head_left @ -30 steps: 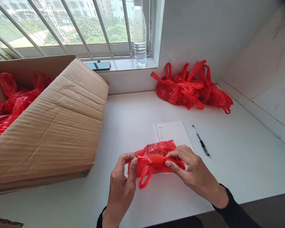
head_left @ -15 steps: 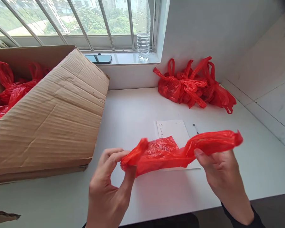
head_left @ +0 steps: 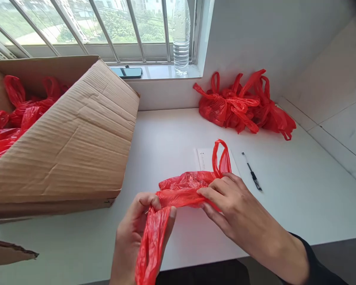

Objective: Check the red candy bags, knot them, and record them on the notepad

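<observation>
A crumpled red plastic bag (head_left: 186, 188) is held above the white table (head_left: 299, 190) between both hands. My left hand (head_left: 133, 237) is closed on one handle strip, which hangs down past the fingers to the bottom edge. My right hand (head_left: 234, 209) pinches the bag's other end, and that handle loop stands up above the knuckles. Under the bag lies a white sheet of paper (head_left: 206, 158), partly hidden.
A black pen (head_left: 252, 176) lies right of the paper. A pile of tied red bags (head_left: 243, 107) sits at the back by the wall. A large cardboard box (head_left: 68, 134) with more red bags (head_left: 8, 122) fills the left. A water bottle (head_left: 180, 43) and a phone (head_left: 127, 72) rest on the windowsill.
Half a second ago the bag was stretched wide between my hands. Now the hands have come closer; the left handle hangs down and the right handle loop stands up.
</observation>
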`<action>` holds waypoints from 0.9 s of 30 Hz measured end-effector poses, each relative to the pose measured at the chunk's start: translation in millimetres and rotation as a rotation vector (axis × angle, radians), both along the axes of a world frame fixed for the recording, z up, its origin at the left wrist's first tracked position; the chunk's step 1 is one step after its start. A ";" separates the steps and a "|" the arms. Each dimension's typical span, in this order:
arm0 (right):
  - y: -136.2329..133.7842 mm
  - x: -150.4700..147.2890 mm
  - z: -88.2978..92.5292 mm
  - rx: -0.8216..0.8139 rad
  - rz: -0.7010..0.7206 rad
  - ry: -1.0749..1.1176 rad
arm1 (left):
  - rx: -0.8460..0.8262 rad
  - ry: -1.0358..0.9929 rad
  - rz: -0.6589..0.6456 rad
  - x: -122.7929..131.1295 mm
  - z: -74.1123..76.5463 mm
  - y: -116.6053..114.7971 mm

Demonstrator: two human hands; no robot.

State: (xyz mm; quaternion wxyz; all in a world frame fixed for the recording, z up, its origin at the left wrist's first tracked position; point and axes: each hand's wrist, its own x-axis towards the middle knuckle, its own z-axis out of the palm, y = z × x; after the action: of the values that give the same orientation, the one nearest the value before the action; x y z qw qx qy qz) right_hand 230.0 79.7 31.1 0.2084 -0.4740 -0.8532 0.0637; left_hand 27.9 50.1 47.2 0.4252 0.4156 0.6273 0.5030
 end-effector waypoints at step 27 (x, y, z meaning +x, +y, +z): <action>-2.7 -14.7 13.8 -0.048 -0.039 -0.024 | -0.131 -0.012 -0.076 9.0 0.7 -1.8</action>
State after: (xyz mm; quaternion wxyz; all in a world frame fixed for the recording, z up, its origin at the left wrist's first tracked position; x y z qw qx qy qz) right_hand 215.3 77.0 44.9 0.1879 -0.4959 -0.8446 0.0742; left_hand 36.8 48.4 47.9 0.4742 0.4073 0.6400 0.4469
